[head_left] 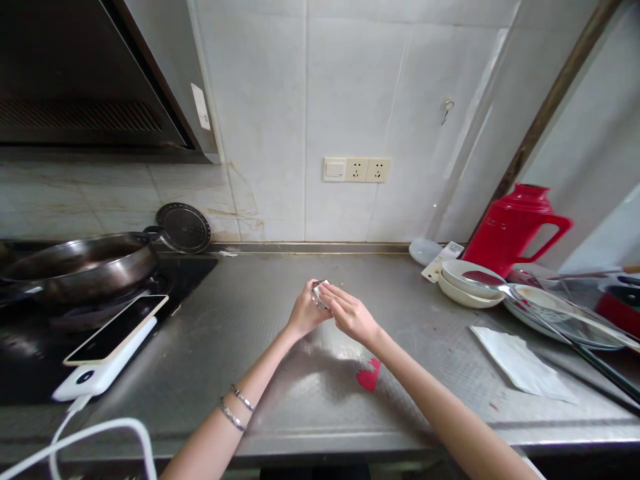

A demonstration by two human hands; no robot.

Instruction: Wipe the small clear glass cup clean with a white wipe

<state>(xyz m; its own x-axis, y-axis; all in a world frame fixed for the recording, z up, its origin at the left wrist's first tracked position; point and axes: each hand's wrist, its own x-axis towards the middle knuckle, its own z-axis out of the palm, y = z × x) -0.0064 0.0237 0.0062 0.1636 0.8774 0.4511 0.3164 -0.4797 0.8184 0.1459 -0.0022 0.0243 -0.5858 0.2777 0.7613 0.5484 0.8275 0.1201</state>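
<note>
My left hand (303, 312) and my right hand (351, 315) meet above the middle of the steel counter (280, 373). Together they pinch a small whitish crumpled object (320, 291), possibly a wrapper or tissue; most of it is hidden by my fingers. Two thin bracelets (236, 407) sit on my left forearm. A small red scrap (369, 376) lies on the counter below my right wrist.
A phone on a white power bank (107, 347) with a cable lies at the left beside a stove and wok (80, 263). At the right stand a red jug (510, 227), stacked white bowls (470, 283), a plate with a ladle (560, 310) and a paper sheet (520, 363).
</note>
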